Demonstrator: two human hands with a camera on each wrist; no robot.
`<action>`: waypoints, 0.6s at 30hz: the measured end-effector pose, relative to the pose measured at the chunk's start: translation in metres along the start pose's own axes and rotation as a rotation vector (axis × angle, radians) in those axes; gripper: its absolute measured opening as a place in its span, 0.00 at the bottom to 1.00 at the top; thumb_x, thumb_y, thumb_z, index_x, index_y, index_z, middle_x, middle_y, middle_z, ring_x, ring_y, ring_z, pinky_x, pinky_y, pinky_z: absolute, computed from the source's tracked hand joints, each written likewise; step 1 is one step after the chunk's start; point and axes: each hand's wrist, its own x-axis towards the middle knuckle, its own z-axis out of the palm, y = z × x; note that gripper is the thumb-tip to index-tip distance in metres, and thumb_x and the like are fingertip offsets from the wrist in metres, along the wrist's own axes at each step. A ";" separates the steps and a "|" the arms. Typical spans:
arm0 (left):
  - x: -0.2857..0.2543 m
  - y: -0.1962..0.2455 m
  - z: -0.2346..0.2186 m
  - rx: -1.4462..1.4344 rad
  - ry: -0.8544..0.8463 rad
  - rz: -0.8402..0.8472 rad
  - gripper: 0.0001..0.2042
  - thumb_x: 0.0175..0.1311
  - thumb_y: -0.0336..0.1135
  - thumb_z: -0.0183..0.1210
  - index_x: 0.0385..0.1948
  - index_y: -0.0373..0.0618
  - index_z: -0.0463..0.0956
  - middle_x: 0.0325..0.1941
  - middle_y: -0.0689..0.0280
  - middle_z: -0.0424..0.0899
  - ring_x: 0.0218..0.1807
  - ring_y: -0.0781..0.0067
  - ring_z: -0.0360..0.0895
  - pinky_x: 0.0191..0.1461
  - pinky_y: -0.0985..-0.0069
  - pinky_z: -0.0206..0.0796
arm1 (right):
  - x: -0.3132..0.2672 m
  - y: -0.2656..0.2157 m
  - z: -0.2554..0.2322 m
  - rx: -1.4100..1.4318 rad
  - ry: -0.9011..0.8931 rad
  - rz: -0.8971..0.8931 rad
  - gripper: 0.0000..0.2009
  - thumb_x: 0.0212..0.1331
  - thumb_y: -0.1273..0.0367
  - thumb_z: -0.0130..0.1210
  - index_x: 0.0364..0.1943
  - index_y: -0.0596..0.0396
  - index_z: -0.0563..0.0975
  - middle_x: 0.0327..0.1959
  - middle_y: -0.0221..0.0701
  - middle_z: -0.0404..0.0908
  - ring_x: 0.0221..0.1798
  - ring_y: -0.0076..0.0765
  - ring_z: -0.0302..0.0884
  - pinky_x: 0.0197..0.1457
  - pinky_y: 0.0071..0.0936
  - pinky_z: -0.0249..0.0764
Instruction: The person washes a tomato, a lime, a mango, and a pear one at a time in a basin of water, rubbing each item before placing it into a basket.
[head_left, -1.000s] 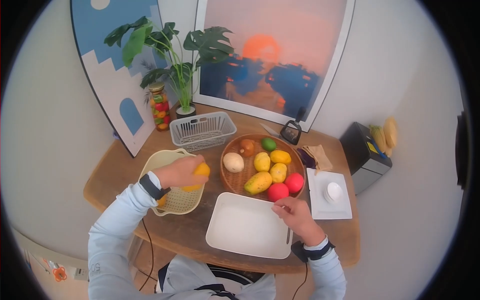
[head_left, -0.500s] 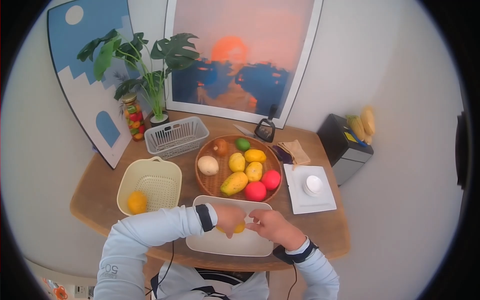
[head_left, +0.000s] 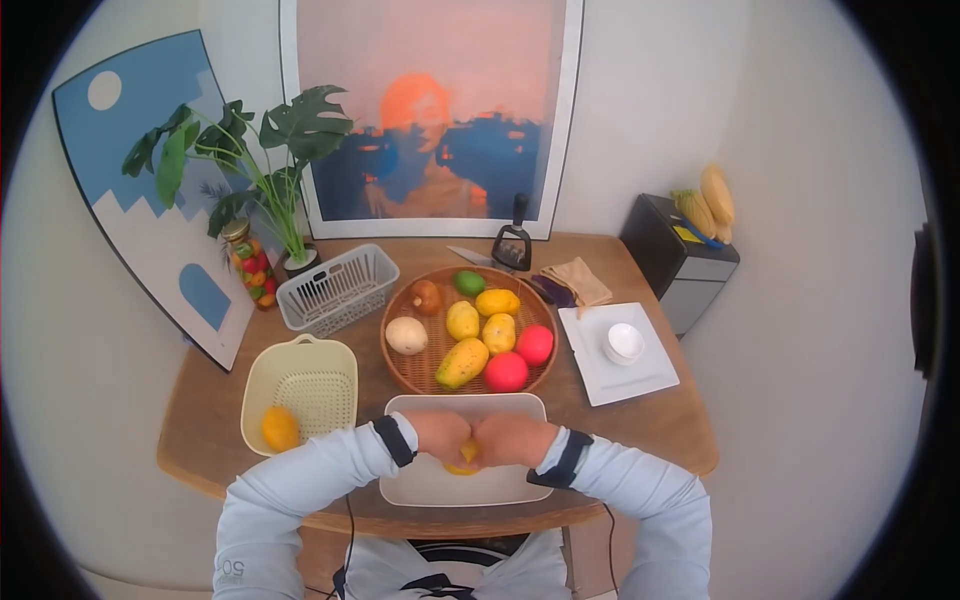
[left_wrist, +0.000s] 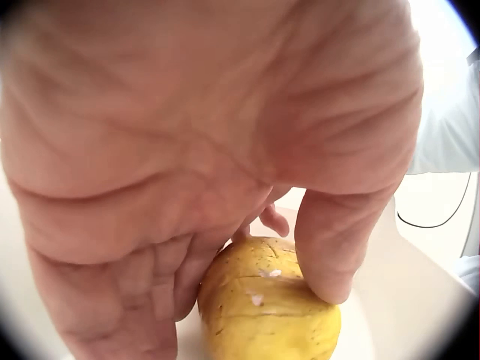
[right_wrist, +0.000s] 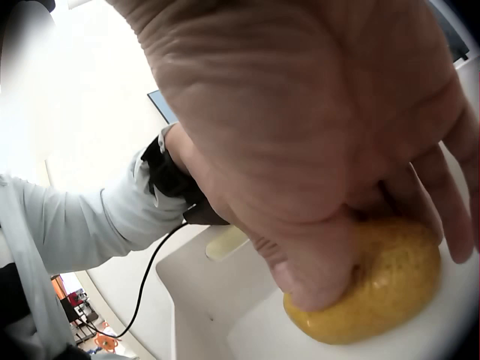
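A yellow mango-like fruit (head_left: pixel 465 458) with cracked, speckled skin is held low over the white tray (head_left: pixel 515 490). My left hand (head_left: pixel 440 436) grips it from one side; the left wrist view has the thumb against the fruit (left_wrist: pixel 270 315) and the fingers along its opposite side. From the other side my right hand (head_left: pixel 513 440) holds the same fruit, its thumb pressed on the skin in the right wrist view (right_wrist: pixel 375 292). Over the fruit the two hands meet and hide most of it from the head view.
A cream colander (head_left: pixel 262 375) at the left contains another yellow fruit (head_left: pixel 280 428). Behind the tray stands a wicker basket (head_left: pixel 420 372) of mixed produce. A white plate (head_left: pixel 650 375) with a small bowl (head_left: pixel 625 343) lies right; a grey basket (head_left: pixel 335 290) and knife (head_left: pixel 468 256) are farther back.
My left hand has brought the yellow fruit rightward out of the colander to over the tray. The right hand has moved left and taken hold of it too. The head view has shifted.
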 end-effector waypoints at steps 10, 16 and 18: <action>0.018 -0.030 0.016 -0.129 0.188 0.009 0.22 0.51 0.47 0.69 0.42 0.38 0.82 0.33 0.53 0.86 0.37 0.55 0.83 0.42 0.65 0.73 | 0.007 0.001 0.008 -0.006 0.233 0.039 0.26 0.45 0.67 0.70 0.45 0.67 0.71 0.40 0.52 0.81 0.48 0.59 0.79 0.50 0.44 0.75; 0.014 -0.026 0.013 -0.230 0.185 0.069 0.20 0.52 0.47 0.69 0.41 0.40 0.82 0.29 0.57 0.83 0.28 0.63 0.81 0.31 0.69 0.73 | -0.008 -0.005 0.006 -0.008 0.197 -0.002 0.24 0.48 0.69 0.68 0.48 0.65 0.72 0.43 0.51 0.81 0.50 0.57 0.79 0.52 0.43 0.74; -0.006 0.001 -0.007 -0.377 0.049 -0.051 0.21 0.51 0.47 0.69 0.41 0.41 0.82 0.28 0.58 0.82 0.26 0.65 0.80 0.28 0.70 0.73 | -0.009 -0.007 0.005 0.058 0.107 0.036 0.25 0.49 0.67 0.68 0.50 0.63 0.73 0.45 0.50 0.81 0.50 0.56 0.79 0.53 0.41 0.74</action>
